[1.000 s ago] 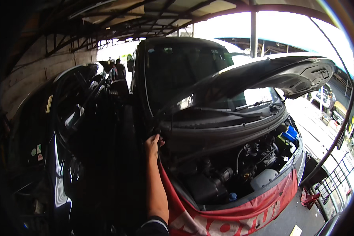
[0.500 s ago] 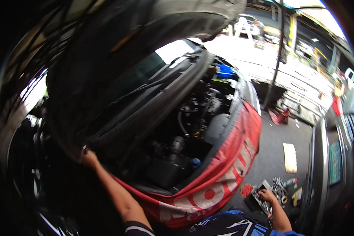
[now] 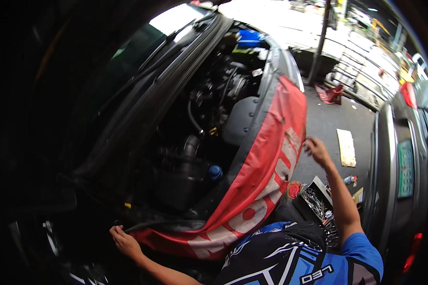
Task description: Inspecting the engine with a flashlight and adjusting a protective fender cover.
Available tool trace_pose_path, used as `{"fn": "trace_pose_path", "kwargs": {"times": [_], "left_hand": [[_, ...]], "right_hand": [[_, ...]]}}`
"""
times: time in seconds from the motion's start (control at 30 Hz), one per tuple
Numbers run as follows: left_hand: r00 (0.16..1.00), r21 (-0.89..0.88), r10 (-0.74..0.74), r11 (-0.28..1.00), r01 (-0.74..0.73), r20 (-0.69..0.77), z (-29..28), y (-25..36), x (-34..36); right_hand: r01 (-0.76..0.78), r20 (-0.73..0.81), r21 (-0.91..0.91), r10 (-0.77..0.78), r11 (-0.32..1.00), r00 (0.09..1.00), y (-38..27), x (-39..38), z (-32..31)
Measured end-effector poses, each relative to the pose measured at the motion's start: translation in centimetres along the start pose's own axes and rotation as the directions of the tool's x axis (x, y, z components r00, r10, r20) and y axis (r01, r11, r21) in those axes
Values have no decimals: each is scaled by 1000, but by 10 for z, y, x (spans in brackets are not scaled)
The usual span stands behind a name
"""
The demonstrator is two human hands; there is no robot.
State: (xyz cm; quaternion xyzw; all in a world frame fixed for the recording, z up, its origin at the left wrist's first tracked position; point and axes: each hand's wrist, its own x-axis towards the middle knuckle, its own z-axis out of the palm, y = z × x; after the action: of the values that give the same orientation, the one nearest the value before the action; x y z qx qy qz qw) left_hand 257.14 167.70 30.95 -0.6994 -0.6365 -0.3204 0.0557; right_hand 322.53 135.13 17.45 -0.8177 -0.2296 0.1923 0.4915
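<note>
I lean over a dark car with its bonnet raised and its engine bay (image 3: 209, 118) exposed. A red cloth cover with white markings (image 3: 266, 171) drapes over the front edge of the car. My left hand (image 3: 123, 240) rests at the left corner of that cover, fingers curled on the car's edge near a black hose. My right hand (image 3: 316, 149) is lifted in the air beside the cover's right side, fingers loosely bent, holding nothing. A blue cap (image 3: 215, 172) shows among the engine parts.
An open tool tray (image 3: 318, 199) with several tools lies on the ground below my right arm. A piece of cardboard (image 3: 346, 147) lies farther out, a red rag (image 3: 330, 92) beyond it. A grey car (image 3: 399, 156) stands close on the right.
My view has swung down and right over the engine bay. My right hand rose from the tool tray to beside the red cover. My left hand stays at the car's left edge.
</note>
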Motion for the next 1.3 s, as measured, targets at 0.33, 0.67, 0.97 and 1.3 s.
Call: {"fn": "trace_pose_path", "kwargs": {"times": [0.33,0.67,0.97,1.3], "left_hand": [[947,794,-69,527,302,-315,-101,40,-203],[892,951,337,38,306,-300,-181,151,-304],[931,889,-2,294,351,-366,-177,202,-315],[519,716,-846,438,543,123,-191,218,-346]], "right_hand": [[192,-74,-167,-206,967,976,-89,343,9],[451,115,-634,-500,629,858,-87,544,31],[842,310,-366,-801,396,512,-113,582,69],[669,-113,-203,-696,715,709,-156,486,-51]]}}
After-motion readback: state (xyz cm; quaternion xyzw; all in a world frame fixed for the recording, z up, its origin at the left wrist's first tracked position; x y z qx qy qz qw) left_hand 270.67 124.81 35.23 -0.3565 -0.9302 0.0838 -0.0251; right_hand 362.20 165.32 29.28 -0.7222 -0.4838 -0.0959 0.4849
